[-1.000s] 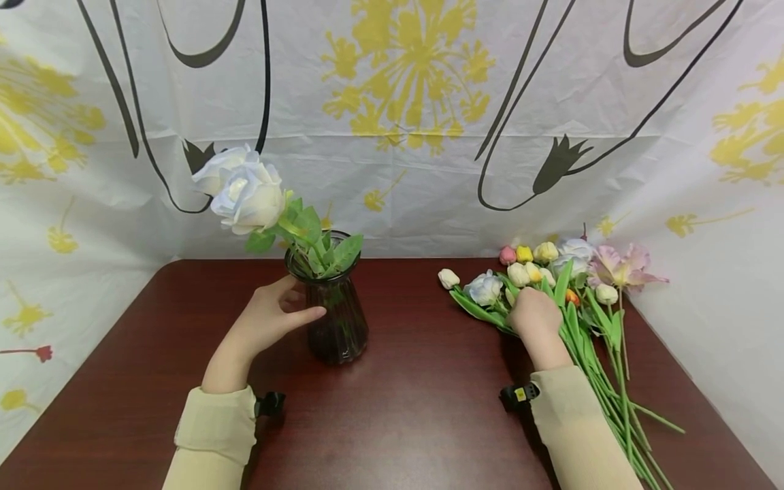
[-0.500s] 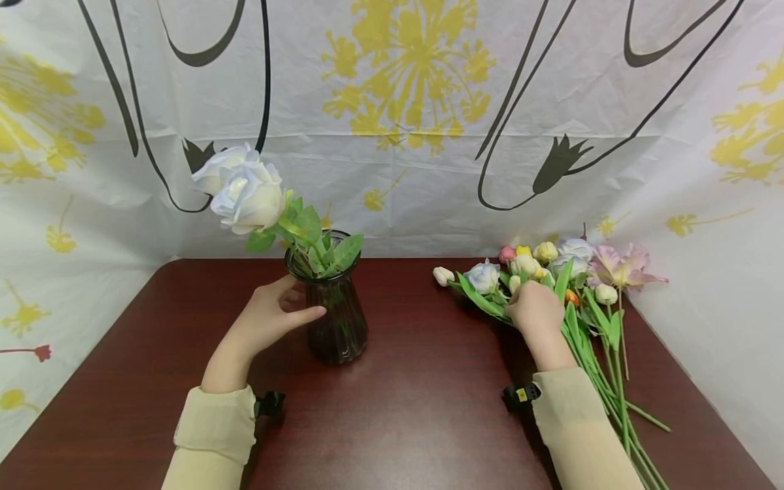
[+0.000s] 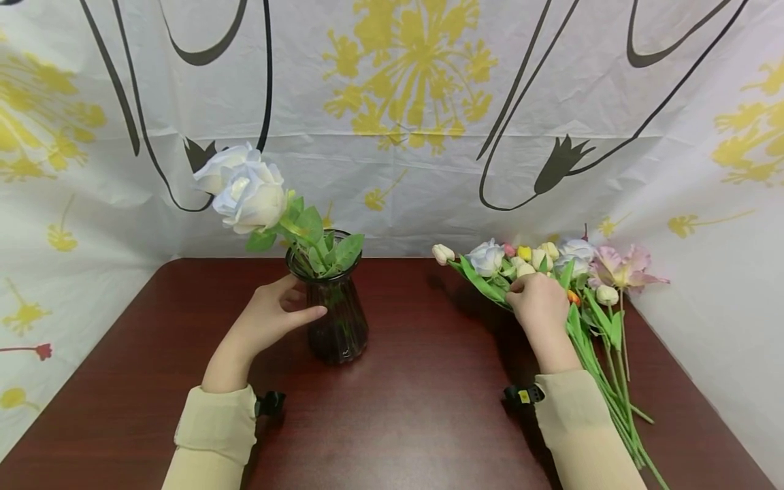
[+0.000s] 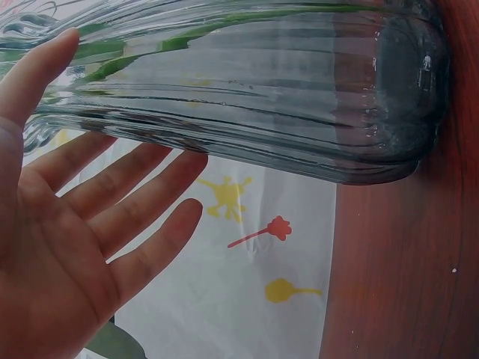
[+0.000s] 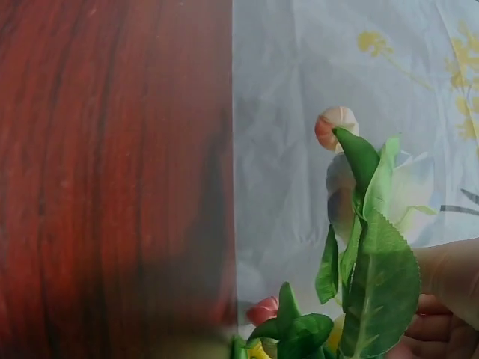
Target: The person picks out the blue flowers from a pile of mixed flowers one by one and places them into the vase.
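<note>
A dark, ribbed glass vase stands upright at the left of the table. Pale blue roses with green leaves lean leftward out of its mouth. My left hand holds its side, thumb in front and fingers behind; in the left wrist view the fingertips touch the glass. At the right, my right hand grips flower stems just below a white tulip and a pale blue rose. Leaves partly cover those fingers in the right wrist view, so how many stems they hold is hidden.
Under and beyond my right hand lies a pile of flowers: yellow tulips, a pink lily, an orange bud and long green stems. A patterned white cloth hangs behind the dark red table.
My right hand has risen slightly, and the white tulip and blue rose have lifted with it. Some stem ends have shifted left. The left hand and vase have stayed put.
</note>
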Demonstrator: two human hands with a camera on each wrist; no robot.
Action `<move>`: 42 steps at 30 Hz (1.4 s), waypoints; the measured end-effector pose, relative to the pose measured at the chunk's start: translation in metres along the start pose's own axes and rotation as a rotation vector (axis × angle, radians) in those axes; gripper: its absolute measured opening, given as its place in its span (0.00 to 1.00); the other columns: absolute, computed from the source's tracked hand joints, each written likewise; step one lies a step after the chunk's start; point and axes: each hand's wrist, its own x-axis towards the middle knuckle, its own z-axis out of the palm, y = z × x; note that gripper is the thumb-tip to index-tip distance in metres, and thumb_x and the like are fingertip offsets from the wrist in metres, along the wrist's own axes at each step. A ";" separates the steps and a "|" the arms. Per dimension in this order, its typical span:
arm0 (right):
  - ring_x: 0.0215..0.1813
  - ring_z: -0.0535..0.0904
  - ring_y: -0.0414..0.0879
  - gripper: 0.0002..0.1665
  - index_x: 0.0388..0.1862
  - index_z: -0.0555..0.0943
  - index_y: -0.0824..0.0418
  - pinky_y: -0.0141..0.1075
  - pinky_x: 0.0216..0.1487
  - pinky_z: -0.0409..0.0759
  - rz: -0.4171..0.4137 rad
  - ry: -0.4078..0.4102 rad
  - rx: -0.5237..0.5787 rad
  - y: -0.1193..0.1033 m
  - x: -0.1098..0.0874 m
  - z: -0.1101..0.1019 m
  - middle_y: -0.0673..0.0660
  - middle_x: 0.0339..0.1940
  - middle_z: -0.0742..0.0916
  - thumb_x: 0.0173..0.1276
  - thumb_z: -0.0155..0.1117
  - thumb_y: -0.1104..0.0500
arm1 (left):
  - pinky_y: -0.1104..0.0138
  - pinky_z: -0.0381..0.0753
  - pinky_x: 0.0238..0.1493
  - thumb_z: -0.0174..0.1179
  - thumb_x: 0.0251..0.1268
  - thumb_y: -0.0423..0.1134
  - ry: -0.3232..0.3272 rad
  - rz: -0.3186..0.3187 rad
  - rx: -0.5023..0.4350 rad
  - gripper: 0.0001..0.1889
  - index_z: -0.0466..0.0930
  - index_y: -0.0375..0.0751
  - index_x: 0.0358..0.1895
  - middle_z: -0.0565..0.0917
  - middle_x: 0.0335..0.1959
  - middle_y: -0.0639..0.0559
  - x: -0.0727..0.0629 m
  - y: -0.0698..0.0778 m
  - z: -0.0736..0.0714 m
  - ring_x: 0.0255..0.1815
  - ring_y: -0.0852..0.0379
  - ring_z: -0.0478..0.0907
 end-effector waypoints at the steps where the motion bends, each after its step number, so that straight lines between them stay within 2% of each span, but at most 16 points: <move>1: 0.29 0.80 0.58 0.06 0.27 0.88 0.59 0.49 0.23 0.76 -0.003 0.016 0.003 -0.001 -0.001 0.000 0.61 0.29 0.87 0.56 0.64 0.64 | 0.48 0.76 0.48 0.66 0.56 0.59 0.000 0.002 0.001 0.40 0.65 0.47 0.70 0.75 0.59 0.43 0.000 0.000 0.000 0.56 0.43 0.74; 7: 0.31 0.80 0.61 0.06 0.31 0.88 0.62 0.53 0.28 0.76 -0.052 0.117 0.022 -0.006 -0.002 -0.001 0.62 0.31 0.87 0.54 0.66 0.64 | 0.47 0.76 0.49 0.66 0.56 0.58 -0.001 0.008 0.007 0.40 0.65 0.47 0.70 0.76 0.57 0.43 0.000 0.002 0.000 0.56 0.43 0.74; 13: 0.30 0.81 0.60 0.07 0.30 0.88 0.63 0.52 0.27 0.76 -0.083 0.201 0.056 -0.011 -0.002 -0.002 0.61 0.30 0.87 0.53 0.65 0.66 | 0.47 0.76 0.49 0.67 0.57 0.57 0.003 0.014 0.007 0.39 0.66 0.46 0.69 0.77 0.56 0.43 -0.001 0.003 -0.001 0.55 0.43 0.75; 30: 0.28 0.80 0.58 0.07 0.29 0.88 0.64 0.50 0.31 0.74 -0.112 0.298 0.117 -0.022 -0.005 -0.010 0.59 0.26 0.87 0.53 0.64 0.67 | 0.47 0.76 0.48 0.66 0.57 0.57 0.001 0.007 0.005 0.39 0.65 0.46 0.70 0.76 0.57 0.42 -0.001 0.003 -0.001 0.56 0.42 0.74; 42: 0.25 0.81 0.55 0.08 0.29 0.88 0.66 0.49 0.27 0.73 -0.183 0.361 0.171 -0.032 -0.009 -0.021 0.59 0.24 0.87 0.53 0.62 0.67 | 0.47 0.76 0.48 0.67 0.57 0.57 0.011 0.013 0.011 0.40 0.65 0.44 0.70 0.76 0.57 0.40 -0.001 0.004 -0.001 0.55 0.42 0.74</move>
